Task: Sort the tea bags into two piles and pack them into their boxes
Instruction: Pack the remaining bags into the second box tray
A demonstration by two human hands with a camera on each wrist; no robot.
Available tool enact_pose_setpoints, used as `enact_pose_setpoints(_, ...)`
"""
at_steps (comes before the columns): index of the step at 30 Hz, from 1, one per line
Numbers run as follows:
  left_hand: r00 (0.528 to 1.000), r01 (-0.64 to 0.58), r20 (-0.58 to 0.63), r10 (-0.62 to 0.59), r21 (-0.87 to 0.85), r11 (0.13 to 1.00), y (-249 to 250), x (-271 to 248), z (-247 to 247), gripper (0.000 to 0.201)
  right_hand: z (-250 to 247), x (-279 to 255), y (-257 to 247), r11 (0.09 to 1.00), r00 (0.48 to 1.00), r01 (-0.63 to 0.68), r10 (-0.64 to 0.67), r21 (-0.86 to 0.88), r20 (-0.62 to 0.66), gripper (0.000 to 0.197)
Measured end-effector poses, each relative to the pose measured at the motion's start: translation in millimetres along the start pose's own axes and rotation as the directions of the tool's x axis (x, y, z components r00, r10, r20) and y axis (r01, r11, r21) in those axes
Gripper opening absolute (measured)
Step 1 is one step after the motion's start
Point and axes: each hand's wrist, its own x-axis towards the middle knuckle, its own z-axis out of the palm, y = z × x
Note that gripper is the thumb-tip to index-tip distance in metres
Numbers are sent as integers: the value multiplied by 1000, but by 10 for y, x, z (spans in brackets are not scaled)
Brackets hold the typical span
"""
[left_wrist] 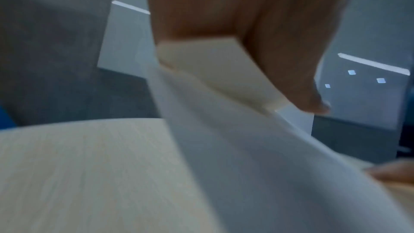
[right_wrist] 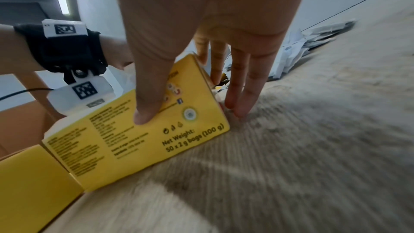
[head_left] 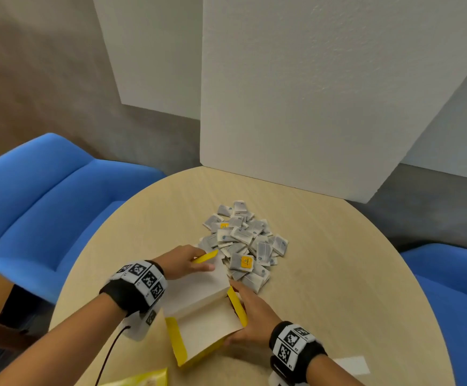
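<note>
An open yellow tea box (head_left: 179,344) lies on the round wooden table (head_left: 338,274), its pale inside facing up. My left hand (head_left: 182,260) pinches the tuck flap (left_wrist: 219,70) of the raised lid (head_left: 196,288). My right hand (head_left: 254,316) holds the box's right side, with the thumb (right_wrist: 147,109) on the printed face (right_wrist: 134,139) and the fingers (right_wrist: 241,86) down past its corner. Just beyond the box is a mixed pile of tea bags (head_left: 243,240). Most are grey-white, and two show orange labels (head_left: 246,261).
A second yellow packet (head_left: 143,380) shows at the near table edge. A white slip of paper (head_left: 352,364) lies near my right wrist. White foam boards (head_left: 310,107) stand at the table's far side. Blue chairs (head_left: 46,204) stand on both sides.
</note>
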Motion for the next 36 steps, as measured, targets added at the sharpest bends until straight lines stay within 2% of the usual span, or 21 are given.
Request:
enact_pose_setpoints(4, 992, 122, -10, -123, 230, 966, -204, 109, 85, 46, 20, 32, -61, 999, 1000, -26, 27, -24, 15, 106)
enact_pose_setpoints(9, 976, 217, -43, -215, 321, 922, -325, 94, 306, 44, 64, 95, -77, 998, 998, -29, 32, -54, 53, 109)
enact_pose_setpoints(11, 965, 260, -148, -218, 390, 883, -340, 57, 302, 49, 90, 126, -78, 999, 998, -31, 34, -45, 59, 108)
enact_pose_setpoints(12, 946, 264, -288, -149, 417, 869, -341, 22, 268, 53, 99, 150, -94, 999, 998, -29, 31, -36, 55, 108)
enact_pose_setpoints(13, 902, 263, -429, -50, 452, 852, -324, -38, 223, 55, 106, 180, -114, 999, 999, -26, 27, -29, 45, 108)
enact_pose_setpoints(14, 836, 267, -547, 47, 480, 836, -290, -129, 179, 56, 109, 216, -138, 1000, 1000, -18, 18, -25, 26, 109)
enact_pose_setpoints(15, 746, 267, -649, 148, 495, 827, -261, -246, 147, 54, 112, 268, -159, 1000, 1000, -16, 16, -24, 6, 111)
enact_pose_setpoints(16, 660, 255, -714, 236, 507, 823, -221, -383, 129, 52, 112, 318, -189, 1000, 1000, -17, 17, -22, -12, 113)
enact_pose_setpoints(17, 595, 236, -746, 298, 517, 823, -190, -526, 139, 50, 111, 371, -223, 1000, 999, -22, 21, -17, -26, 114)
enact_pose_setpoints(19, 532, 218, -782, 323, 496, 840, -132, -835, 219, 42, 122, 463, -282, 1000, 999, -8, 7, -3, -34, 117)
enact_pose_setpoints(21, 541, 246, -808, 233, 416, 875, -162, -1064, 358, 35, 140, 509, -323, 1000, 1000, 7, -7, -11, -21, 121)
enact_pose_setpoints(24, 647, 302, -760, -61, 182, 936, -265, -1227, 531, 47, 163, 486, -391, 999, 999, -4, 6, 51, -36, 113)
enact_pose_setpoints(26, 691, 434, -664, -286, 65, 898, -280, -1235, 550, 50, 173, 450, -460, 997, 992, -57, 62, 49, -107, 93)
enact_pose_setpoints(28, 727, 547, -541, -424, 82, 833, -285, -1208, 507, 51, 197, 436, -520, 994, 977, -95, 81, -62, -196, 62)
enact_pose_setpoints(29, 744, 565, -491, -454, 99, 819, -291, -1186, 477, 46, 210, 439, -538, 991, 970, -99, 75, -95, -231, 48)
enact_pose_setpoints(31, 776, 537, -428, -463, 63, 841, -311, -1150, 419, 31, 231, 452, -543, 993, 958, -112, 100, -33, -267, 32)
enact_pose_setpoints(33, 808, 483, -392, -439, 15, 875, -363, -1137, 370, 21, 226, 483, -507, 983, 947, -128, 159, 129, -278, 27)
enact_pose_setpoints(36, 837, 416, -357, -415, -79, 906, -449, -1155, 305, 20, 156, 512, -398, 948, 930, -147, 230, 282, -287, 20)
